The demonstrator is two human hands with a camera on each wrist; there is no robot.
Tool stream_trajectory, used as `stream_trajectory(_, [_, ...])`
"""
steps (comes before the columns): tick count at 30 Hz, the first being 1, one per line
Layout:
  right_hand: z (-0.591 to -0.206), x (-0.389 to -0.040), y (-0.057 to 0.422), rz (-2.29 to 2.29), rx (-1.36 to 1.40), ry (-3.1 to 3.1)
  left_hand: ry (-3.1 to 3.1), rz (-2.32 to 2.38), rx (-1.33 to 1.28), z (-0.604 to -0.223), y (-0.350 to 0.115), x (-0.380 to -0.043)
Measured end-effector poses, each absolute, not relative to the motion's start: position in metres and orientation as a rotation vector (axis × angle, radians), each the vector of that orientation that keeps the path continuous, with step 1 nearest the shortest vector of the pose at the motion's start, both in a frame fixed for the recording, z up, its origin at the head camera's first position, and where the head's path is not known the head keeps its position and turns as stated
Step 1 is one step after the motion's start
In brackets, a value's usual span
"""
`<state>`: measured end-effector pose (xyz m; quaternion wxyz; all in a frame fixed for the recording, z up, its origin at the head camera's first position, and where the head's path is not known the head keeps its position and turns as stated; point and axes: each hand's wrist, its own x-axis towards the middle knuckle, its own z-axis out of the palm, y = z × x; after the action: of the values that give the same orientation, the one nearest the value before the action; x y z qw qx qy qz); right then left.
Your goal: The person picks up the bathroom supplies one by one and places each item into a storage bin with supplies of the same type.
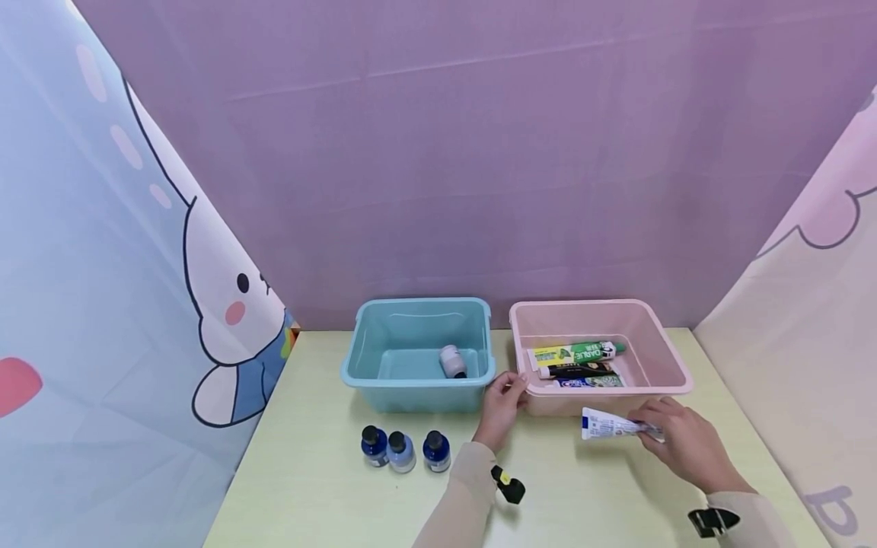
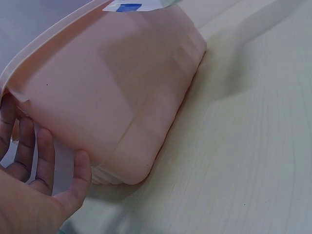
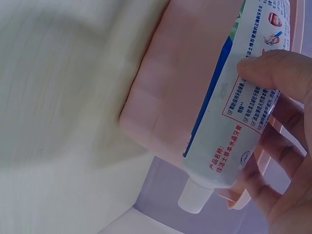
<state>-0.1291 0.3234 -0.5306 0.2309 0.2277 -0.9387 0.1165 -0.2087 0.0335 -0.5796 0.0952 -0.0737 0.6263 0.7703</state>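
My right hand (image 1: 685,445) pinches a white toothpaste tube (image 1: 610,425) in front of the pink bin (image 1: 603,403). In the right wrist view the tube (image 3: 234,107) shows red and blue print and a white cap, with the thumb pressed on its side. My left hand (image 1: 502,411) grips the near left corner of the pink bin, its fingertips at the rim in the left wrist view. Inside that bin lie a green and yellow toothpaste tube (image 1: 575,353), a black tube (image 1: 575,371) and a blue and green tube (image 1: 589,382), partly hidden by the front wall.
Left of the pink bin stands a blue bin (image 1: 418,396) holding a small pale bottle (image 1: 452,361) with a black cap. Before it on the table stand two dark blue bottles (image 1: 436,451) and a lighter one (image 1: 400,453). A purple cloth (image 1: 507,167) hangs behind.
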Motion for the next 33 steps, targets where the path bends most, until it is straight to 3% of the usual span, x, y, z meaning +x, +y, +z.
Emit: stream_trajectory(33, [-0.507,-0.132,0.321,0.312,0.647,-2.516,1.871,2.265,-0.225,-0.578,0.033,-0.208])
